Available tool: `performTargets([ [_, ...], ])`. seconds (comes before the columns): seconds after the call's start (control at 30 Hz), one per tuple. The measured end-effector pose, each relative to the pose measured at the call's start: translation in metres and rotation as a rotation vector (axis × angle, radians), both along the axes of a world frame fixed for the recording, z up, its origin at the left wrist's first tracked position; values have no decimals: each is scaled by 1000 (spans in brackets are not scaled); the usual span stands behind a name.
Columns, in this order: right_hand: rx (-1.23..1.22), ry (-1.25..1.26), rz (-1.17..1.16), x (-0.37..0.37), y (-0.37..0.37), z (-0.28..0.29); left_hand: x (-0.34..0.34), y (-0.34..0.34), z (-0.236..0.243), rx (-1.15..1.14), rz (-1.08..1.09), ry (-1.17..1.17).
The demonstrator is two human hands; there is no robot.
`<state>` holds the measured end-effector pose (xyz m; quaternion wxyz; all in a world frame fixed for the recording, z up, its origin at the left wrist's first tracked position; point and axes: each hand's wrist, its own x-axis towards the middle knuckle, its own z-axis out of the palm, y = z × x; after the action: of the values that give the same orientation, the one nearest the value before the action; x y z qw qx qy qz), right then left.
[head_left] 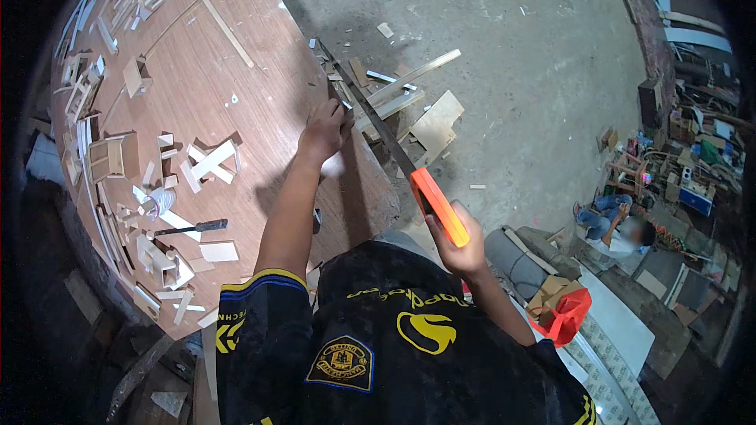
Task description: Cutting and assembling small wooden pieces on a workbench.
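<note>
My right hand [461,244] is wrapped round the orange handle of a handsaw [386,134]. The long dark blade slants up and left from the handle, past the edge of the wooden table [272,94], its tip beyond my left hand. At that edge my left hand [321,132] is closed, its curled fingers just left of the blade. Whatever it grips is mostly hidden; a small pale end shows by the fingertips, too little to name.
Small wooden pieces and frames [213,161] lie over the table's left side, with a black-handled tool [201,227]. Offcuts [433,122] litter the concrete floor below the edge. A red bag [563,315] stands at lower right. Another person [614,224] sits at far right near clutter.
</note>
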<state>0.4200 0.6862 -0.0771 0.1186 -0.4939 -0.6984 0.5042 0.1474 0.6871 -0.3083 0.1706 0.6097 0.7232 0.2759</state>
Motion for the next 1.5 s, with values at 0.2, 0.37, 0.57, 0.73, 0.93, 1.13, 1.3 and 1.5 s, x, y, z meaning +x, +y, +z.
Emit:
performTargets([
  [0.2, -47, -116, 53, -21, 15, -7, -2, 0, -1, -81, -32, 83],
  [0.37, -46, -126, 87, -27, 20, -11, -5, -4, -12, -96, -44, 109],
  [0.57, -56, -102, 84, -29, 23, -7, -3, -2, -6, -145, -47, 105],
  [0.73, -44, -111, 113, -29, 22, -4, -3, -3, -8, -171, -31, 50],
  [0.93, -121, -103, 69, -30, 22, 0, -4, 0, -8, -228, -67, 79],
  [1.13, -120, -107, 84, -30, 21, 0, -4, -1, -12, -75, -59, 54],
  [1.3, -125, -103, 89, -31, 21, 2, -4, -2, -10, -73, -66, 92],
  [1.5, -137, -118, 72, -31, 19, 3, -5, -4, -21, -37, -77, 98],
])
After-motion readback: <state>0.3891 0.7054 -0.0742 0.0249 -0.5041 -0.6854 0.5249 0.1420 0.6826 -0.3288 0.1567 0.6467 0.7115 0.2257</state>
